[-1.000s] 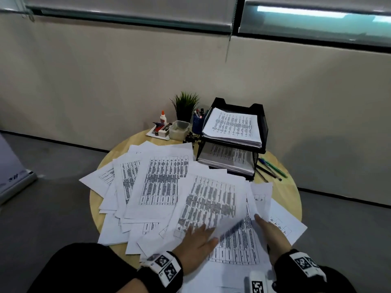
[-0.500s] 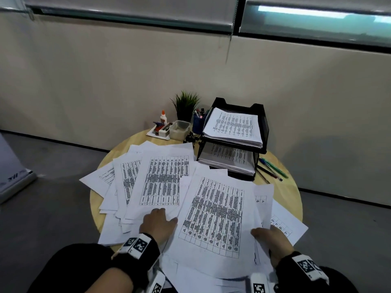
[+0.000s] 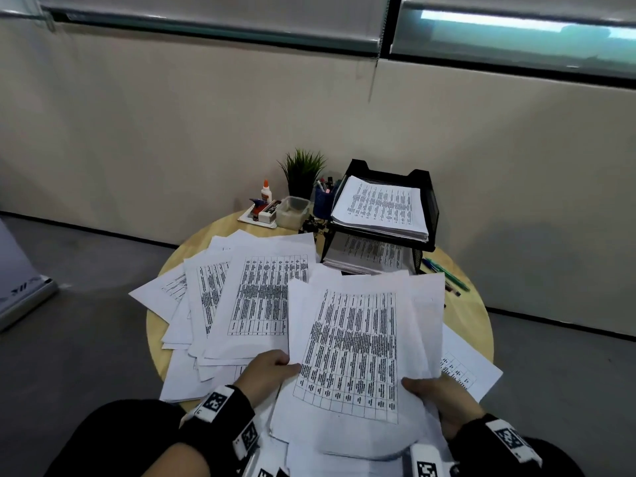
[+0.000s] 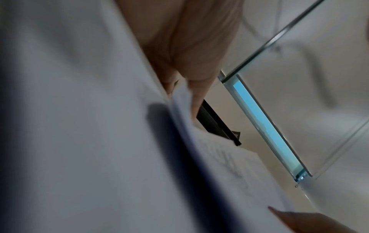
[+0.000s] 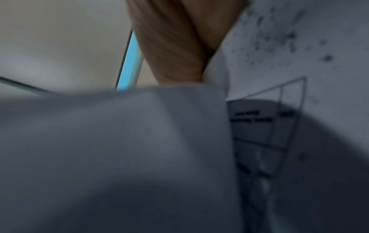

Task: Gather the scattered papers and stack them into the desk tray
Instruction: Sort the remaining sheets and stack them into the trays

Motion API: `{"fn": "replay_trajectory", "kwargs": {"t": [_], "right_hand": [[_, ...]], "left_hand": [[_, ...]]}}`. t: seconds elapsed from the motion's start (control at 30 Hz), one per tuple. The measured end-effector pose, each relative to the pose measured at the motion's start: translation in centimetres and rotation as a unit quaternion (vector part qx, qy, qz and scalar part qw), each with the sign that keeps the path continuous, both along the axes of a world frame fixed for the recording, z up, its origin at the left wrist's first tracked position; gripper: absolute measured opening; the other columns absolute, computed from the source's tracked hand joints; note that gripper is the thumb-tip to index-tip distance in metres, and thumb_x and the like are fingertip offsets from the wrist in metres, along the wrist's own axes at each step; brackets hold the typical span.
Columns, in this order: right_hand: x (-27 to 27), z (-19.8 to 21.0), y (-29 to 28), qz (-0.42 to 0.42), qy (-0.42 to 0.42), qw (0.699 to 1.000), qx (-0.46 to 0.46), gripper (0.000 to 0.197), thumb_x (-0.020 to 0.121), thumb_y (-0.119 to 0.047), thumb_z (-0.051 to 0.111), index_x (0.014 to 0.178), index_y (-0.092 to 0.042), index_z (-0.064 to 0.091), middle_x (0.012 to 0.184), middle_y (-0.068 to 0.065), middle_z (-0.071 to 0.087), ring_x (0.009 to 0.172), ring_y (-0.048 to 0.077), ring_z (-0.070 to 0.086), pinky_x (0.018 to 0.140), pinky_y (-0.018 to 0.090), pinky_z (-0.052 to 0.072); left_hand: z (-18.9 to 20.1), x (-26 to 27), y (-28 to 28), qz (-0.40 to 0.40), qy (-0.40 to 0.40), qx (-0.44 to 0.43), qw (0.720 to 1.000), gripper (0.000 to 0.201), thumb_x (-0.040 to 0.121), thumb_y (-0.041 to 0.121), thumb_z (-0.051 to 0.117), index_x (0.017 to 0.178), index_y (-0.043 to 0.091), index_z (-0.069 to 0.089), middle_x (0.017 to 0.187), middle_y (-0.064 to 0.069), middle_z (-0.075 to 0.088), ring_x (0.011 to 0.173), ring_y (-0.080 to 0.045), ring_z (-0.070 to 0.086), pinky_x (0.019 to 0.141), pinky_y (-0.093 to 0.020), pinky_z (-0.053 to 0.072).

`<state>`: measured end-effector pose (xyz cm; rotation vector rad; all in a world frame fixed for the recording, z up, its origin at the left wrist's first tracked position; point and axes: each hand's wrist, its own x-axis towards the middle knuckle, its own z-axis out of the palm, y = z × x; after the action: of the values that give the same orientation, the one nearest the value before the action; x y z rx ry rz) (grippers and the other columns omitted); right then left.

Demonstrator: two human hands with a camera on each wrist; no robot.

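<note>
Scattered white printed papers cover most of the round pale wooden table in overlapping fans, and I hold a bundle of white sheets with a printed grid lifted off the near side, tilted toward me. My left hand grips the bundle's left edge, thumb on top and fingers curled under; my right hand grips its lower right corner the same way. Both wrist views are blurred and show little beyond paper and skin. The black mesh two-tier desk tray stands at the far right of the table, each tier already holding a stack of printed sheets, the loose papers lying just in front of its lower tier. Between me and the tray the raised bundle hides part of the table. Left of the tray stand a small green potted plant, a dark blue pen cup, a clear plastic box and a small tray with a white glue bottle. Green and dark pens lie on the wood to the right of the desk tray.
</note>
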<state>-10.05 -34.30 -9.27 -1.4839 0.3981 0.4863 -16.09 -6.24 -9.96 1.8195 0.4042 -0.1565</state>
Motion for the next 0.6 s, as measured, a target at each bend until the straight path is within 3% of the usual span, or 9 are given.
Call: {"fn": "replay_trajectory", "kwargs": {"t": [0.07,0.13,0.17,0.23,0.33,0.37,0.47,0.5,0.6], "right_hand": [[-0.1,0.8,-0.5,0.015,-0.008,0.999,0.048,0.027,0.08,0.013,0.056,0.107,0.015,0.06,0.098,0.031,0.068,0.078,0.044,0.069,0.067,0.049,0.058],[-0.2,1.6,-0.8,0.029,-0.019,0.996,0.079,0.029,0.08,0.01,0.057,0.108,0.015,0.06,0.102,0.032,0.067,0.084,0.046,0.068,0.072,0.053,0.057],[-0.3,1.9,-0.8,0.034,-0.026,0.995,0.095,0.028,0.081,0.01,0.057,0.108,0.014,0.06,0.103,0.032,0.067,0.085,0.046,0.068,0.074,0.054,0.056],[-0.4,2.4,-0.7,0.038,-0.047,0.992,0.115,0.026,0.082,0.011,0.055,0.107,0.013,0.061,0.103,0.032,0.067,0.084,0.045,0.068,0.074,0.055,0.056],[-0.3,2.9,-0.3,0.041,-0.102,0.988,0.113,0.036,0.078,0.007,0.061,0.113,0.01,0.06,0.105,0.03,0.067,0.093,0.045,0.066,0.086,0.055,0.052],[-0.1,3.2,-0.1,0.036,-0.129,0.985,0.107,0.043,0.072,-0.001,0.07,0.113,0.009,0.061,0.104,0.027,0.068,0.093,0.044,0.067,0.086,0.052,0.052],[0.6,4.4,0.1,0.032,-0.201,0.976,0.083,0.082,0.035,-0.038,0.093,0.103,-0.001,0.067,0.097,0.02,0.072,0.087,0.036,0.07,0.073,0.038,0.057],[0.8,4.9,0.1,0.031,-0.217,0.972,0.086,0.08,0.035,-0.039,0.093,0.101,-0.001,0.068,0.096,0.02,0.072,0.085,0.035,0.07,0.071,0.036,0.057],[1.2,7.3,0.6,0.046,-0.249,0.961,0.111,0.041,0.06,-0.011,0.074,0.098,0.002,0.066,0.088,0.02,0.072,0.074,0.032,0.068,0.061,0.03,0.056]], "left_hand": [[0.1,-0.2,-0.1,0.021,-0.005,-0.064,0.998,0.029,0.086,0.009,0.065,0.067,0.01,0.042,0.06,0.0,0.036,0.051,-0.009,0.034,0.046,-0.013,0.028],[0.1,-0.3,-0.3,0.028,-0.011,-0.173,0.985,0.011,0.084,0.005,0.067,0.081,-0.001,0.058,0.074,-0.006,0.063,0.061,-0.014,0.06,0.056,-0.016,0.047],[0.3,-0.3,-0.4,0.02,-0.012,-0.215,0.976,0.014,0.082,0.004,0.069,0.093,-0.003,0.064,0.09,-0.009,0.071,0.078,-0.02,0.069,0.065,-0.02,0.053],[0.4,-0.1,-0.3,-0.008,-0.015,-0.249,0.968,0.037,0.073,0.004,0.074,0.108,0.001,0.064,0.107,-0.013,0.071,0.099,-0.024,0.068,0.076,-0.024,0.055],[1.5,0.6,0.0,-0.02,-0.054,-0.218,0.974,0.045,0.071,-0.001,0.073,0.113,0.002,0.059,0.113,-0.014,0.068,0.102,-0.02,0.067,0.084,-0.024,0.054],[1.9,0.9,0.2,-0.006,-0.073,-0.206,0.976,0.042,0.074,-0.005,0.072,0.113,0.002,0.059,0.112,-0.013,0.069,0.099,-0.018,0.068,0.086,-0.025,0.054],[3.9,1.6,0.0,0.046,-0.13,-0.218,0.966,0.041,0.079,-0.004,0.067,0.115,0.011,0.055,0.108,-0.008,0.07,0.101,-0.021,0.067,0.086,-0.029,0.054],[4.8,1.9,0.0,0.062,-0.145,-0.221,0.963,0.041,0.08,-0.001,0.067,0.114,0.014,0.052,0.106,-0.006,0.07,0.1,-0.021,0.066,0.082,-0.027,0.054],[7.9,2.7,0.3,0.06,-0.164,-0.224,0.959,0.043,0.078,0.012,0.07,0.114,0.016,0.047,0.1,-0.002,0.065,0.092,-0.012,0.062,0.085,-0.025,0.05]]}}
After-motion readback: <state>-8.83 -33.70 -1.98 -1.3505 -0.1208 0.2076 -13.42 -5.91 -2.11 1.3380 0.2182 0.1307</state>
